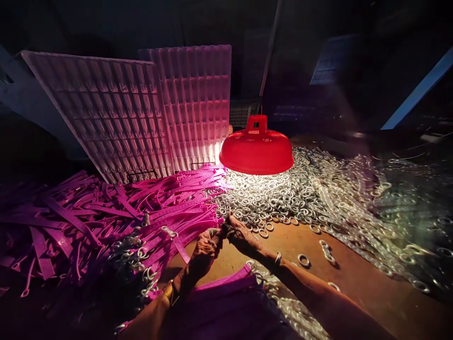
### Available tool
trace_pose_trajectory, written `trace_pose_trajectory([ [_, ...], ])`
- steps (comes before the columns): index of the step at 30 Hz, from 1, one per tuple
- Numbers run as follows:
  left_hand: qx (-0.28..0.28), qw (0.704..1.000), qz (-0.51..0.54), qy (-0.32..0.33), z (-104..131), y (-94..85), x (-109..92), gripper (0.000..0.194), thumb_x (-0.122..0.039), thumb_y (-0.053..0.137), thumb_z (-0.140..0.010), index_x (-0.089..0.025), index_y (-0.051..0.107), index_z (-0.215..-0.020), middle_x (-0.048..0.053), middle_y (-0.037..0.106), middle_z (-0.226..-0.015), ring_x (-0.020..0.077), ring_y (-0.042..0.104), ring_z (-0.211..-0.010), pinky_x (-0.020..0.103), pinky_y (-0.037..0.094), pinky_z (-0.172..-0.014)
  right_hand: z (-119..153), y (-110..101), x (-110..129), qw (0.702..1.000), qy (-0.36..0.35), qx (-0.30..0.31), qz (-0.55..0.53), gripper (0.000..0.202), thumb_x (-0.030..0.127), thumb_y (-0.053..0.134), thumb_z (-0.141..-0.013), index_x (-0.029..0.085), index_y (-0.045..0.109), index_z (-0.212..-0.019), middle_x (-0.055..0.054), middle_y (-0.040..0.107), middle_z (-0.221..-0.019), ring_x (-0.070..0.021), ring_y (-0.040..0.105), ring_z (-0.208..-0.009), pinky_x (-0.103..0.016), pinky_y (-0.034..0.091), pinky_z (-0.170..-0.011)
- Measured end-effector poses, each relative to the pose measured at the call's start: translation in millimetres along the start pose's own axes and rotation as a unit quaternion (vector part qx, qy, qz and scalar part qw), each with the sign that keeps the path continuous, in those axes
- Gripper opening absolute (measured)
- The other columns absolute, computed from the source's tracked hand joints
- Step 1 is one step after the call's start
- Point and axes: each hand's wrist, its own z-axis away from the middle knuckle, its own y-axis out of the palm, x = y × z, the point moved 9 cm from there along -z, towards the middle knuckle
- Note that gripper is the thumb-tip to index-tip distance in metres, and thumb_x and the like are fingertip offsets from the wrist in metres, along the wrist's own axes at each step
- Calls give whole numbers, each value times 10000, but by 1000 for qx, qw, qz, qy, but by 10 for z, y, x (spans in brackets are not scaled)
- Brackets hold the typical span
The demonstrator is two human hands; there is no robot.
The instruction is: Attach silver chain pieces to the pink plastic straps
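Note:
My left hand point(208, 245) and my right hand point(241, 234) meet just below the lamp, fingertips together. The fingers of both are pinched closed, and whatever is between them is too small and shaded to make out. Right behind the fingertips lie the ends of several magenta straps point(191, 218) and the near edge of a heap of metal rings point(255, 200). One strap with a metal link at its end point(170, 232) lies beside my left hand. More magenta straps point(226, 283) lie below my wrists, near my body.
A red lamp point(256, 151) hangs low above the rings. Two ribbed translucent panels point(102, 113) stand upright behind the straps. Metal chains point(348, 203) spread over the right side. Loose rings point(303, 260) and a short chain piece point(327, 252) lie on the brown tabletop point(283, 241).

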Motion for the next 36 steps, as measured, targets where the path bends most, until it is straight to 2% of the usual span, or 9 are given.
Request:
trace_pose_trajectory([
  [4,-14,999,28,13,41,-4,-60,314,-466,564,-612,-195,413,-664,-57,391,-494,48,271,-399,230,146,-415,-78,30,-38,999,26,22,15,200,359,374,-841,204,385,-716,18,429,-640,-96,352,-552,-223,333,-482],
  [8,15,999,42,-12,92,-12,-171,276,-432,559,-621,-170,478,-652,-52,402,-461,44,275,-369,223,136,-387,-31,45,228,993,-31,98,66,176,368,442,-834,198,432,-790,6,484,-683,-86,402,-540,-214,350,-489],
  [12,42,993,38,-106,264,-22,-311,280,-415,614,-626,-169,487,-584,-94,294,-390,27,165,-346,229,69,-377,312,116,493,968,-20,209,136,149,306,470,-850,198,455,-951,43,477,-579,-59,343,-422,-198,262,-411],
  [14,81,986,-5,-148,406,31,-355,302,-436,625,-648,-158,535,-575,-92,304,-370,31,179,-327,236,71,-366,548,115,646,960,-37,218,171,199,286,497,-849,191,447,-1016,23,526,-612,-68,364,-455,-207,259,-431],
  [17,137,975,-65,-163,625,140,-345,347,-458,627,-687,-123,612,-601,-74,368,-387,35,229,-344,235,106,-373,917,115,765,953,-35,215,212,272,294,542,-833,187,429,-1056,-8,577,-694,-89,412,-528,-220,279,-479],
  [23,189,972,4,-140,1023,397,-74,447,-508,606,-735,-117,523,-535,-60,363,-465,45,301,-448,215,227,-450,1414,115,740,958,23,195,210,268,368,403,-909,172,452,-1086,-40,580,-726,-137,492,-615,-244,356,-546],
  [28,193,977,35,-83,1262,527,-110,344,-427,595,-781,-95,611,-691,44,574,-689,140,542,-675,261,418,-642,1565,250,535,964,96,221,115,375,504,298,-926,180,473,-1000,0,544,-650,-98,422,-518,-213,317,-469],
  [32,157,982,17,-107,1337,502,-38,361,-432,563,-805,-107,570,-649,13,520,-644,101,490,-619,222,378,-577,1591,371,456,955,131,264,28,350,489,271,-928,176,429,-933,29,462,-617,-74,340,-496,-202,262,-441],
  [36,143,970,95,-174,1365,532,118,450,-516,642,-699,-116,497,-552,-30,419,-513,60,380,-467,200,265,-441,1569,419,526,952,89,290,38,195,287,457,-838,172,348,-953,49,428,-643,-64,288,-513,-204,219,-443],
])
